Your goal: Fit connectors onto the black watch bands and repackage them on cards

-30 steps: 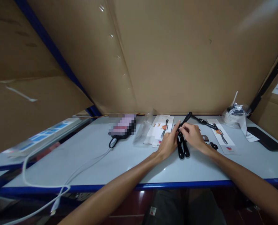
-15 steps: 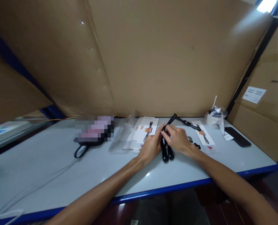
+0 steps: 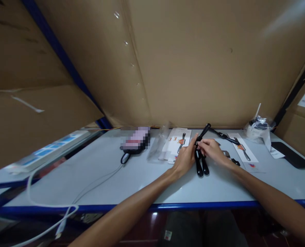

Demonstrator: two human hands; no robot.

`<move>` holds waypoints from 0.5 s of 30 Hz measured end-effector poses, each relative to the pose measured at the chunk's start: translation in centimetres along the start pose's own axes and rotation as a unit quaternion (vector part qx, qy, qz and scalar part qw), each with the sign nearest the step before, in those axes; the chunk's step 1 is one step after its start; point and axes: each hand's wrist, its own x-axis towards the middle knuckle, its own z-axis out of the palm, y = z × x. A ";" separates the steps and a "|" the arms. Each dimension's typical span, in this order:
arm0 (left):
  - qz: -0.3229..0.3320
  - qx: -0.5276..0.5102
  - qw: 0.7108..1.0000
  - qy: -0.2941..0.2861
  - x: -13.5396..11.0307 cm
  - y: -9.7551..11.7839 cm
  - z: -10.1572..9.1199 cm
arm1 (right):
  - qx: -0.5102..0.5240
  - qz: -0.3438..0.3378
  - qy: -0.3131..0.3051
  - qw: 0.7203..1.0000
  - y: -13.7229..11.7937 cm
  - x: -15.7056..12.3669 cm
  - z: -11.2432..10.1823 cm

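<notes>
A black two-handled spokeshave [image 3: 206, 129] is steadied by my left hand [image 3: 185, 159], whose fingers close along its left side. At its middle, the thumb and fingertips of my right hand [image 3: 212, 150] pinch a small part, perhaps a screw or knob, too covered to make out. Just below the hands lie more black handles [image 3: 199, 169], close together on the table. Behind my right hand rests another black spokeshave [image 3: 222, 135]. Beside my right wrist are a grey metal piece [image 3: 226, 154] and a small black part [image 3: 235, 162].
Printed cards picturing a spokeshave lie left [image 3: 172, 151] and right [image 3: 252, 157] of my hands. Clear plastic bags [image 3: 157, 145], a blurred-out device [image 3: 135, 140] with a cable, a bagged cup [image 3: 257, 129] and a dark flat object [image 3: 291, 155] sit on the table [image 3: 132, 185]. Cardboard [image 3: 180, 68] walls the back.
My view has turned left, shifting the table's contents rightward in the picture. My right hand's fingers have shifted slightly at the spokeshave's middle. The left hand keeps its hold.
</notes>
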 end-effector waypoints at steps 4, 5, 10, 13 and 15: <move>0.000 -0.022 1.000 -0.001 0.0 0.2 -0.1 | -0.264 -0.123 0.110 0.950 0.0 -0.7 0.2; 0.002 -0.027 1.000 0.001 0.0 0.2 -0.1 | -0.301 -0.128 0.111 0.939 -0.1 -0.9 0.3; -0.001 -0.024 1.000 0.008 -0.1 0.3 -0.1 | -0.369 -0.131 0.094 0.915 -0.7 -1.2 0.2; 0.000 -0.012 1.000 -0.005 -0.2 0.4 -0.1 | -0.345 -0.136 0.095 0.924 -0.8 -1.1 0.2; -0.003 0.003 1.000 -0.013 -0.3 0.3 0.0 | -0.266 -0.113 0.097 0.952 -0.7 -0.9 0.3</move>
